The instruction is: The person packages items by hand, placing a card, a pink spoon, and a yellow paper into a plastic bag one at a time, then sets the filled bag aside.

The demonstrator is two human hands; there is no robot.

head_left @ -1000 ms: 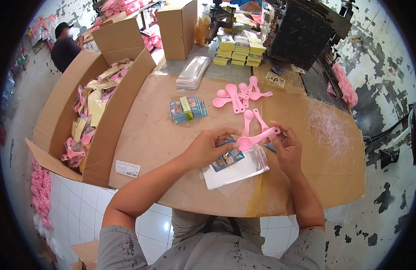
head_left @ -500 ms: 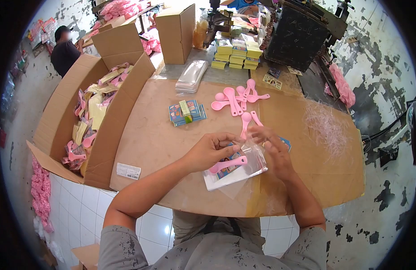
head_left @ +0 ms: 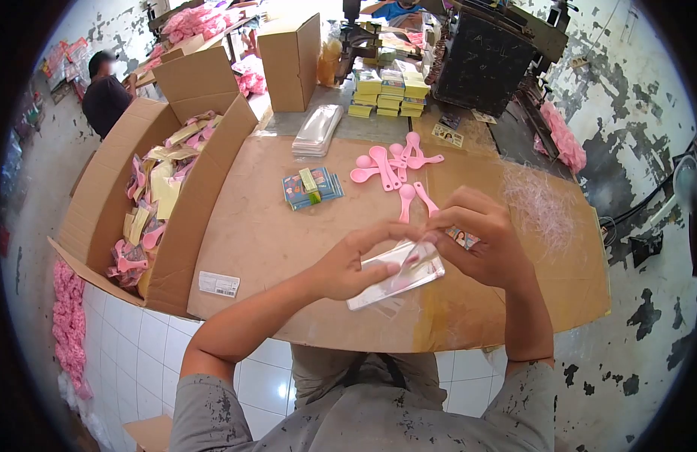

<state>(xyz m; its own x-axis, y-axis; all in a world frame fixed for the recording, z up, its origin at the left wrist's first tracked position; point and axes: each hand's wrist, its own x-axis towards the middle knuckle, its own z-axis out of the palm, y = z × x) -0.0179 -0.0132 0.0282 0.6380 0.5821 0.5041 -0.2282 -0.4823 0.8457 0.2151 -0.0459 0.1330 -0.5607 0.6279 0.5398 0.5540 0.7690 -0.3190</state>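
My left hand is closed at the near middle of the table, over a stack of clear plastic bags. Between my hands is a blurred clear bag with something pink in it, pinched by my left fingers. My right hand has its fingertips together at the bag's upper end. Part of a printed card shows beneath my right hand. Just beyond lie two pink spoons, with a pile of pink spoons farther off.
Banded blue cards and another bag stack lie on the cardboard-covered table. An open carton of packed spoons stands left. Behind are yellow-edged card stacks and a black machine. A person sits at the far left.
The pink spoon and blue card my left hand held over the bags are now mostly hidden behind my fingers and blurred plastic. My right hand has come in to the bag, its fingers closing.
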